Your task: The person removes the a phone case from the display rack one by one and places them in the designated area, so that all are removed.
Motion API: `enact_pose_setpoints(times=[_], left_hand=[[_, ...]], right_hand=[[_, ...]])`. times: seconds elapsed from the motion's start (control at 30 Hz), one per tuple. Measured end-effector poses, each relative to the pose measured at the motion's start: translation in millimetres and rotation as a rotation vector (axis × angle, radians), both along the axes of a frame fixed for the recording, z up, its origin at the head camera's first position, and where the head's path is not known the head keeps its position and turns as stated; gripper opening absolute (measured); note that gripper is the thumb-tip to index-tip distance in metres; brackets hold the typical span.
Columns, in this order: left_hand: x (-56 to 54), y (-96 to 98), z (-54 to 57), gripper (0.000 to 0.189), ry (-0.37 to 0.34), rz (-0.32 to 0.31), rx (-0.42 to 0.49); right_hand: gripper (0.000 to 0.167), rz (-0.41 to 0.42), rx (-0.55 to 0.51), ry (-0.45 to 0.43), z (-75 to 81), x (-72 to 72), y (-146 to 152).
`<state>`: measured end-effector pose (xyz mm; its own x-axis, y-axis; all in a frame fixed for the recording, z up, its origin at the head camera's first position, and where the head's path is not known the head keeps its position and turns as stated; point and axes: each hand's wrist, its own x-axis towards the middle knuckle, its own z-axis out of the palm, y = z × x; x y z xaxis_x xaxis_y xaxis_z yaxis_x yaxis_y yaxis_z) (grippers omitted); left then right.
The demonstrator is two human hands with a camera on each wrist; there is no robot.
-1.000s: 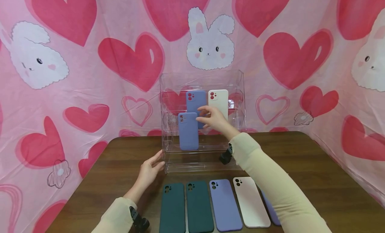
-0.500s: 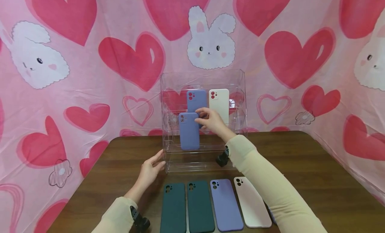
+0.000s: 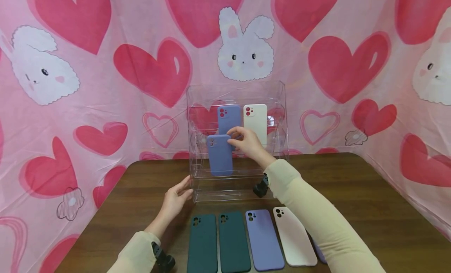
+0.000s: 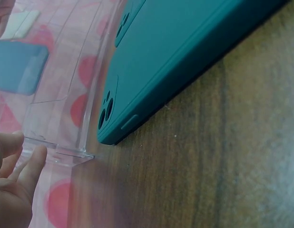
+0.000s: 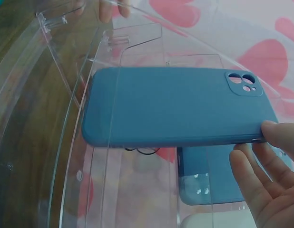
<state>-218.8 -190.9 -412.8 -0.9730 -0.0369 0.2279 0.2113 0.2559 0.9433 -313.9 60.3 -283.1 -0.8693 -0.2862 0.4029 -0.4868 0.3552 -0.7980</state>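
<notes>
In the head view, a clear tiered display stand (image 3: 239, 195) stands upright on the table. My right hand (image 3: 248, 143) pinches the upper right edge of a blue phone case (image 3: 220, 157). That case's lower end sits behind the front lip of a lower tier. In the right wrist view, thumb and fingers hold the blue case's side near its camera holes. Behind it, another blue phone case (image 3: 225, 120) and a white phone case (image 3: 256, 116) stand on a higher tier. My left hand (image 3: 175, 198) touches the stand's lower left side with its fingers extended.
Before the stand lie two dark green phone cases (image 3: 202, 245), a purple case (image 3: 265, 241) and a pale pink case (image 3: 294, 237). Another purple case (image 3: 320, 253) is mostly hidden under my right sleeve. A pink heart-and-bunny cloth (image 3: 211, 61) hangs behind the wooden table (image 3: 334, 179).
The top of the front blue case has tipped slightly down and toward me. My right hand has shifted a little left, keeping to its edge. The left hand stays in place.
</notes>
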Motion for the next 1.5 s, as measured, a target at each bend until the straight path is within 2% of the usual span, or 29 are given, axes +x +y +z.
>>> enact_pose_setpoints(times=[0.27, 0.47, 0.67, 0.93, 1.2, 1.5], left_hand=[[0.2, 0.1, -0.1, 0.05, -0.006, 0.003, 0.003], [-0.4, 0.0, -0.6, 0.049, 0.004, 0.002, 0.004], [-0.2, -0.8, -1.0, 0.05, -0.002, 0.011, -0.007], [-0.6, -1.2, -1.6, 0.051, -0.008, 0.011, -0.015], [-0.3, -1.0, -2.8, 0.051, 0.009, 0.015, -0.016], [1.9, 0.1, 0.6, 0.05, -0.003, 0.001, -0.002]], right_hand=[[0.019, 0.02, -0.077, 0.015, 11.4, 8.2, 9], [0.021, 0.043, -0.187, -0.008, 21.2, 13.1, 22], [0.025, 0.039, -0.207, -0.005, 27.4, 20.2, 44], [0.029, 0.063, -0.265, 0.02, 26.9, 25.9, 79], [0.019, 0.077, -0.346, -0.009, 26.4, 39.4, 118], [0.02, 0.086, -0.454, -0.028, 20.4, 49.7, 167]])
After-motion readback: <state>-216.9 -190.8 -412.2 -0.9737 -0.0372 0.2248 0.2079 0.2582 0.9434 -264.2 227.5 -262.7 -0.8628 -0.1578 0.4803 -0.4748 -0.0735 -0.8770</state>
